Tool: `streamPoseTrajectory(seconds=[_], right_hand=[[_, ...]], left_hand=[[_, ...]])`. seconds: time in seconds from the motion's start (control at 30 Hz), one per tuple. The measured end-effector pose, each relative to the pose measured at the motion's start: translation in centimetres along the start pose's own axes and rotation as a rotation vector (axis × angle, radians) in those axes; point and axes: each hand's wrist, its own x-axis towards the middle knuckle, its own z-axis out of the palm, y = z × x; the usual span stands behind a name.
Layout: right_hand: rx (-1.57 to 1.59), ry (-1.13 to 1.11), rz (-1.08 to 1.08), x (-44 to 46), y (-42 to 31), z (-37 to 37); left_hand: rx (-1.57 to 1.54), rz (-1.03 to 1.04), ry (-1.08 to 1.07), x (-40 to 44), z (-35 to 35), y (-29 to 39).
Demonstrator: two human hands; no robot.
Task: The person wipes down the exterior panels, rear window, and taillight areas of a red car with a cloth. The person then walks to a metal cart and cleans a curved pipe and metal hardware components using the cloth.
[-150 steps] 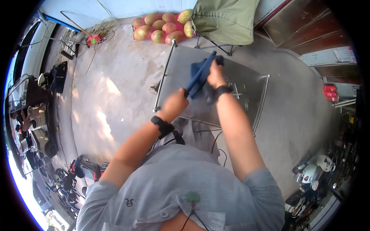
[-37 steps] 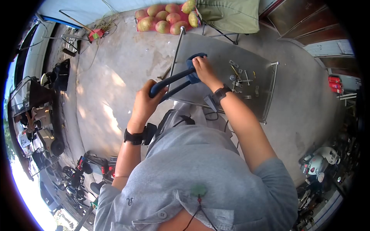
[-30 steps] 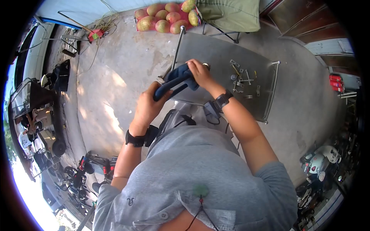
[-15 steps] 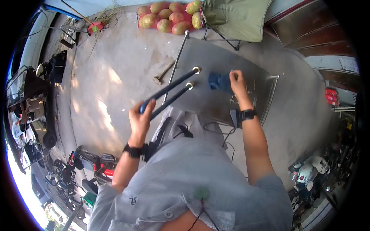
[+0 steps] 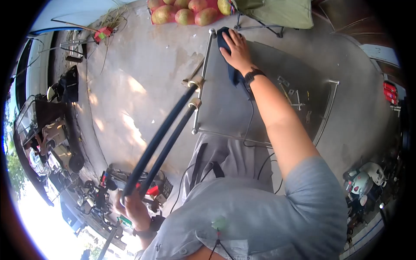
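Observation:
At the lower left, my left hand (image 5: 133, 211) is closed around the near end of a pair of dark blue tubes (image 5: 161, 130). The brass-coloured ends of these tubes reach the left rail of a low grey metal table (image 5: 277, 56). My right hand (image 5: 236, 51) lies flat with fingers spread on a dark blue cloth (image 5: 236, 79), at the table's far left corner. Part of the cloth hangs out from under the palm. Several small metal parts (image 5: 291, 93) lie on the table to the right of my right forearm.
Beyond the table are netted pale fruits (image 5: 185, 16) and a green folding chair (image 5: 286, 15). A hammer (image 5: 193, 76) lies on the floor past the left rail. A dark cable (image 5: 250, 125) runs over the table's near edge. Helmets (image 5: 364, 180) stand at the right.
My right hand has moved with the cloth to the far left corner and flattened on it. My left hand has drawn the tubes back toward the lower left. The view has shifted.

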Motion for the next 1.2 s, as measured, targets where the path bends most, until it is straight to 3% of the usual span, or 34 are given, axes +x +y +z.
streamPoseTrajectory(seconds=[0.1, 0.17, 0.2, 0.23, 0.27, 0.33, 0.47, 0.53, 0.6, 0.7, 0.8, 0.87, 0.93, 1.0, 1.03, 1.1, 1.2], right_hand=[[-0.016, 0.02, 0.082, -0.7, -1.7, 1.3], [0.095, -0.098, 0.071, -3.1, -4.2, 1.0], [0.121, -0.162, -0.038, -4.9, -5.7, 0.2], [0.176, -0.25, -0.16, -7.4, -7.2, 0.0], [0.3, -0.323, -0.147, -10.2, -9.3, 0.0], [0.344, -0.348, -0.019, -11.2, -10.9, -2.4], [0.131, -0.426, -0.302, -7.5, -5.1, -0.9], [0.117, -0.331, -0.007, -2.4, -3.8, -1.0], [0.123, -0.191, 0.007, -1.7, -3.8, 0.3], [0.243, -0.215, -0.109, -6.6, -7.2, 0.2], [0.342, -0.388, -0.024, -12.5, -10.7, -3.6], [0.418, -0.477, -0.154, -18.0, -11.2, -3.4], [0.702, -0.717, -0.442, -19.7, -11.6, -5.4], [0.671, -0.819, -0.622, -18.2, -9.8, -4.6], [0.633, -0.815, -0.659, -17.4, -8.7, -3.9], [0.51, -0.64, -0.557, -16.4, -5.9, -3.5], [0.244, -0.336, -0.166, -12.9, -1.9, -5.0]], left_hand=[[-0.12, -0.25, 0.059, 0.0, -0.7, -1.0], [0.156, -0.074, 0.123, 2.1, 1.4, 0.2], [0.299, 0.006, 0.173, 3.2, 2.5, 0.9], [0.036, -0.238, 0.227, 4.0, 2.9, 1.6], [-0.23, -0.476, 0.281, 4.9, 3.3, 2.2], [-0.292, -0.49, 0.226, 6.6, 3.5, 2.7], [-0.209, -0.472, 0.238, 7.9, 4.3, 3.5], [-0.099, -0.477, 0.234, 7.8, 4.6, 3.8], [-0.104, -0.473, 0.237, 7.9, 5.1, 4.5], [-0.161, -0.439, 0.205, 7.7, 4.6, 3.8], [-0.201, -0.412, 0.181, 7.5, 5.2, 4.6], [-0.178, -0.39, 0.147, 7.5, 5.4, 5.3], [-0.226, -0.394, 0.109, 7.5, 5.3, 5.8], [-0.278, -0.379, 0.11, 7.5, 6.0, 6.4], [-0.303, -0.418, 0.125, 7.4, 6.1, 6.8], [-0.185, -0.266, 0.107, 6.9, 6.5, 7.7], [-0.068, -0.137, 0.068, 6.7, 6.7, 8.3]])
